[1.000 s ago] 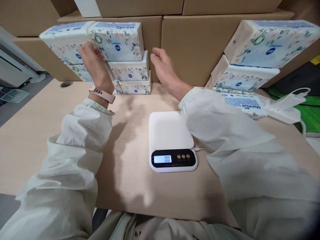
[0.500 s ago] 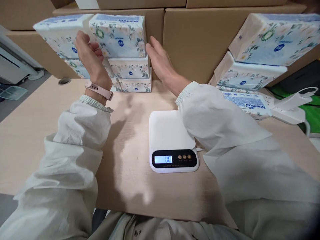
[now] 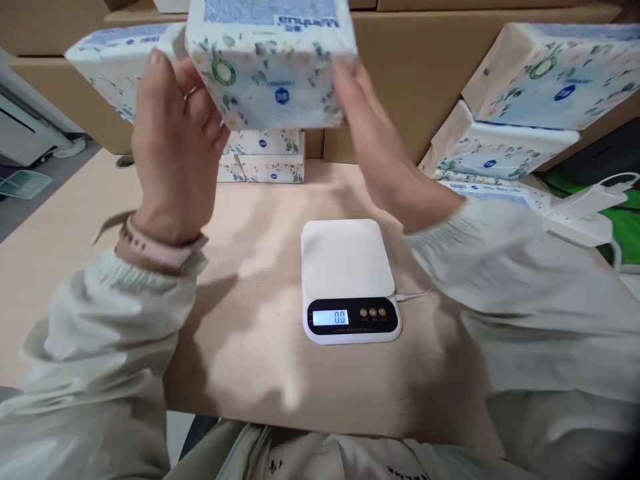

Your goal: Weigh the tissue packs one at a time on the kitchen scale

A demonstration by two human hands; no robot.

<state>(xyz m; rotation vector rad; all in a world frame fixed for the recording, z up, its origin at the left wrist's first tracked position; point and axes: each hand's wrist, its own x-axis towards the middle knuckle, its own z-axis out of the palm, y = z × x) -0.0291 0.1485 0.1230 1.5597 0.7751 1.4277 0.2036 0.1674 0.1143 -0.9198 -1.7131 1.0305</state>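
A flowered tissue pack (image 3: 280, 73) is clamped at its ends between the left hand (image 3: 173, 143) and the right hand (image 3: 380, 150), raised off the stacked packs (image 3: 275, 169) beyond them, its weight seemingly borne by the hands alone. Below them, 0.0 is shown on a white scale (image 3: 347, 260).

And here's the floral tissue pack (image 3: 275, 73), up in the air, the left hand (image 3: 175, 140) on one side and the right hand (image 3: 375, 140) pressed to the other! Below, the white scale (image 3: 347, 260) sits on the table (image 3: 250, 360), its display (image 3: 331, 318) reading 0.0 (nothing on the plate). Behind the held pack, stacked packs (image 3: 275, 168) stand by the cardboard boxes (image 3: 400, 80), and over to the right, another stack (image 3: 520, 143) rises beside a white power strip (image 3: 580, 227).
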